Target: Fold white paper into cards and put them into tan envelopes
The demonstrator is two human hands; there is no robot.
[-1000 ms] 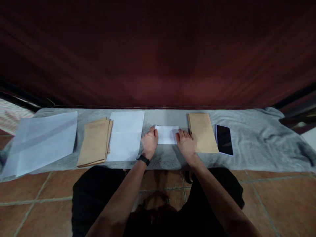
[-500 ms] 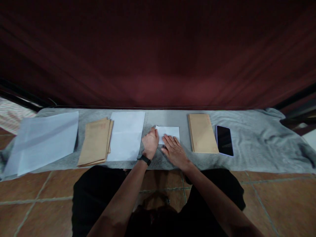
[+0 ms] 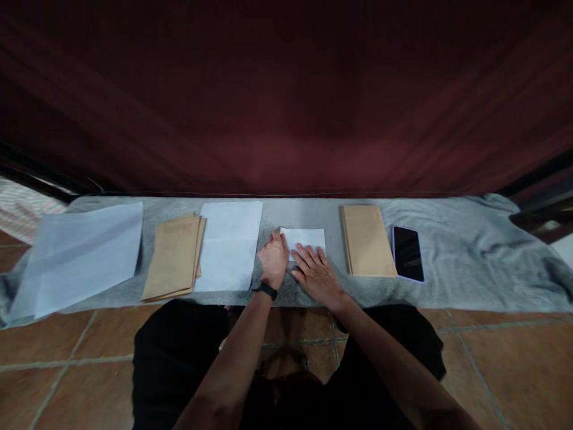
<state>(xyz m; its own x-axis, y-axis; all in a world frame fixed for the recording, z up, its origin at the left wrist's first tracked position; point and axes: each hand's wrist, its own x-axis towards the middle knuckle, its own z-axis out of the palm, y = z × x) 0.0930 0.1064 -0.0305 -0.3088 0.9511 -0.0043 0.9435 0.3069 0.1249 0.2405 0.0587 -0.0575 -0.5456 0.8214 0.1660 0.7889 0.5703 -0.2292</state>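
Observation:
A white sheet of paper (image 3: 308, 235), folded into a small rectangle, lies on the grey cloth in front of me. My left hand (image 3: 273, 258), with a dark band on its wrist, is curled closed at the paper's left edge; its fingertips are partly hidden. Flat across the lower part of the same paper rests my right hand (image 3: 314, 270), fingers spread and palm down. Just left of my left hand is a stack of white paper sheets (image 3: 229, 248) with a crease across the middle.
Brown envelopes (image 3: 174, 257) lie left of the stack, with larger white sheets (image 3: 89, 257) farther left. To the right are another pile of brown envelopes (image 3: 369, 242) and a phone (image 3: 407, 254). A dark red surface (image 3: 286, 155) rises behind the grey cloth (image 3: 465, 257).
My left hand has barely shifted, and the paper's left corner under it looks flatter. My right hand stays flat on the paper, its fingers slightly more spread.

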